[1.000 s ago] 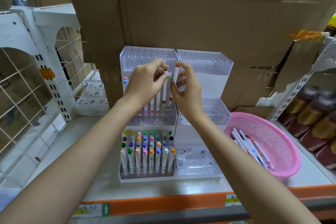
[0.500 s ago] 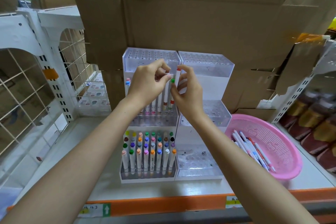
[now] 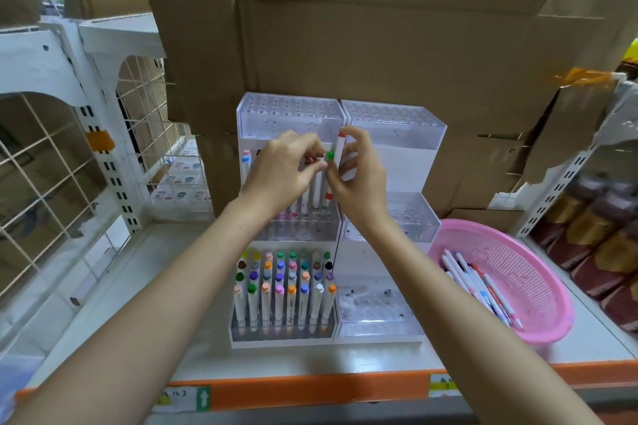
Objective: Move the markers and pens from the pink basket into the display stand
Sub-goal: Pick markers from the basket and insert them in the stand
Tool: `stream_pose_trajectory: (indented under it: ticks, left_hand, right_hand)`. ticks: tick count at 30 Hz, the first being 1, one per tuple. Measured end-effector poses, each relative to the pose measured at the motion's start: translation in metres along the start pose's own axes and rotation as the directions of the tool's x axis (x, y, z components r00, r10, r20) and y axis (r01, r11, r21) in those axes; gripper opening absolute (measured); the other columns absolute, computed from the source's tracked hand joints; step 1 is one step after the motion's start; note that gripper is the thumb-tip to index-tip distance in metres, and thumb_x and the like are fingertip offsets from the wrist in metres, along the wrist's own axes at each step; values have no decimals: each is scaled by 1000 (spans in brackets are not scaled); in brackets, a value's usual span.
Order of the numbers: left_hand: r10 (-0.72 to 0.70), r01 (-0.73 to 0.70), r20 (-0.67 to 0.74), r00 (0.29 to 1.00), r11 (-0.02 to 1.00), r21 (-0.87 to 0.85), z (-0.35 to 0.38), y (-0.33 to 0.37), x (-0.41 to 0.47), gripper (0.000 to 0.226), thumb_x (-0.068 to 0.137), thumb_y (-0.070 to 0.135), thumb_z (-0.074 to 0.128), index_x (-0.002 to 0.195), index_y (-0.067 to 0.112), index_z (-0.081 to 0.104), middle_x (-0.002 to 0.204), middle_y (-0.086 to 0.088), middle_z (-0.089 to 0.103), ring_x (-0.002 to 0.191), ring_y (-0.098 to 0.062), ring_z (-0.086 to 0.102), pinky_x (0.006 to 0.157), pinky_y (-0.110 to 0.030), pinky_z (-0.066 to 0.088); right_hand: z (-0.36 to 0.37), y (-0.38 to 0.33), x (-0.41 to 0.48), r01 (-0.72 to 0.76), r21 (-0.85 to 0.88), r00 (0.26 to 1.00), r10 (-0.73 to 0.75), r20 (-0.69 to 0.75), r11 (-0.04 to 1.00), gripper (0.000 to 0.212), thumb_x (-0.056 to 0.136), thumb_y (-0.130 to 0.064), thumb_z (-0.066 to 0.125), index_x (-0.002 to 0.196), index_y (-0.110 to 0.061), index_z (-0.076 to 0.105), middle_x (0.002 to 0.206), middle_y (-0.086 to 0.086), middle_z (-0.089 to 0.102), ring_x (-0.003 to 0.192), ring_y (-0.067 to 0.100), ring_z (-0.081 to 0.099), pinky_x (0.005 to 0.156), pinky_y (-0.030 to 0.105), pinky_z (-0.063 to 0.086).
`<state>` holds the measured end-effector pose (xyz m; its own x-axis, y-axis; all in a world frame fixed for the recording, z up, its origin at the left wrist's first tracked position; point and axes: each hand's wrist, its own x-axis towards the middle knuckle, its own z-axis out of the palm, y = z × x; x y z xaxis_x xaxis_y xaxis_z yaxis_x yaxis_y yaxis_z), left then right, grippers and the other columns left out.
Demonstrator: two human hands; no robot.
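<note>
Right hand (image 3: 362, 183) is pinching a white red-capped marker (image 3: 340, 152) between its thumb and curled fingers, holding it nearly upright with the red cap at the top and the red-banded lower end hanging just above the middle tier (image 3: 300, 231) of the display stand (image 3: 397, 169). Left hand (image 3: 279, 172) is reaching in just beside it, fingers curled, with thumb and forefinger closing on the barrel of a green-capped marker (image 3: 329, 156) that is standing in that same tier among a few others. The two hands are almost touching at the fingertips.

Rows of coloured markers (image 3: 283, 286) are filling the stand's near bottom tier on the left; the clear compartments on the right are showing only their holes. To the right of the stand, the pink basket (image 3: 538, 272) is sitting on the shelf (image 3: 345, 359), with a bundle of pens (image 3: 476, 283) lying against its left side. Flattened cardboard (image 3: 345, 45) is leaning behind the stand.
</note>
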<state>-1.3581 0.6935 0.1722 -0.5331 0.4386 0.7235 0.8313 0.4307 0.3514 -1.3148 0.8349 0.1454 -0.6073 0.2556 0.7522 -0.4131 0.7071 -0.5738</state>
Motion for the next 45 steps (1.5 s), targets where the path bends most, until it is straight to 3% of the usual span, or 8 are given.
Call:
stream_pose_trajectory:
  ticks: [4, 17, 24, 29, 36, 45]
  left_hand:
    - [33, -32, -10, 999, 999, 39, -1, -2, -3, 15, 82, 19, 74, 88, 9, 65, 82, -5, 63, 78, -16, 54, 65, -28, 45]
    - [103, -106, 30, 994, 986, 131, 5, -2, -9, 14, 81, 13, 74, 93, 7, 68, 90, -8, 67, 89, -21, 58, 74, -23, 41]
    - [122, -124, 20, 992, 978, 167, 7, -2, -14, 19, 80, 11, 74, 97, 5, 68, 94, -10, 67, 92, -25, 60, 79, -36, 51]
    - [152, -156, 35, 988, 971, 180, 5, -7, -21, 30, 78, 5, 74, 108, 4, 68, 102, -10, 68, 98, -26, 60, 84, -35, 49]
    - [209, -216, 55, 976, 936, 280, 1, -10, -30, 39, 81, 8, 71, 120, 7, 64, 116, -9, 64, 108, -25, 58, 92, -38, 46]
    - [174, -180, 47, 984, 958, 224, -4, -10, -30, 36, 86, 9, 63, 122, 11, 63, 115, -7, 62, 110, -24, 55, 92, -40, 46]
  right_hand:
    - [0, 0, -1, -3, 14, 1000, 3, -24, 1000, 44, 83, -9, 71, 121, -13, 50, 77, 0, 58, 66, 13, 56, 60, 30, 51]
    - [-1, 0, -1, -25, 17, 1000, 25, 10, 1000, 44, 83, -9, 70, 121, -15, 49, 80, 4, 60, 68, 12, 58, 62, 38, 53]
    - [-4, 0, -2, -9, 20, 1000, 8, 30, 1000, 42, 84, -10, 70, 120, -14, 50, 81, 2, 60, 70, 11, 59, 61, 31, 53]
    - [-5, -2, -2, -12, 20, 996, 10, 83, 1000, 41, 87, -9, 66, 123, -16, 48, 83, -2, 57, 70, 10, 57, 59, 24, 50]
    - [-5, 1, -3, 8, -16, 995, -6, 96, 1000, 38, 87, -11, 67, 121, -16, 51, 91, -2, 56, 68, 14, 58, 59, 32, 54]
    - [-9, 1, -11, -12, -49, 991, 18, 130, 999, 29, 89, -13, 66, 114, -14, 52, 89, 2, 57, 61, 14, 60, 55, 35, 54]
